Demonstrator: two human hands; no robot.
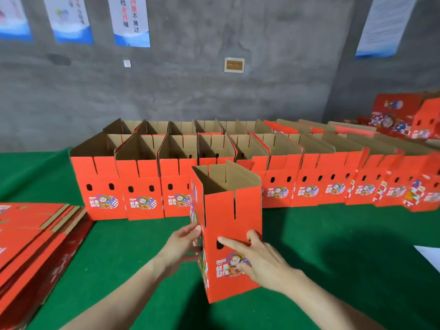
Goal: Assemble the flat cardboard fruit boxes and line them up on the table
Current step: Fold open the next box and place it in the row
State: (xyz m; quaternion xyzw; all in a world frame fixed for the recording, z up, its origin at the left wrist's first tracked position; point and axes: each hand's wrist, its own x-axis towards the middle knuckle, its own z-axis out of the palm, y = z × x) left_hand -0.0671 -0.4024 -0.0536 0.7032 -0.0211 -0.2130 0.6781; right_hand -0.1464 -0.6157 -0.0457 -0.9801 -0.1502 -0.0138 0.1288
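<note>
box (234, 208), red and open-topped, with left grip (184, 245) flat on its side and right grip (258, 258) spread across its front

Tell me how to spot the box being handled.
On the green table, rows of open red cardboard boxes line the far side. One red cardboard box stands alone in front of them. Only it has the left hand and right hand on it.

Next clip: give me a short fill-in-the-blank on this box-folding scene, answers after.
The left hand and right hand touch one upright box whose top is ____.
The stack of flat boxes lies on the person's ____ side.
The table cover is ____.
Missing: open; left; green.
</note>
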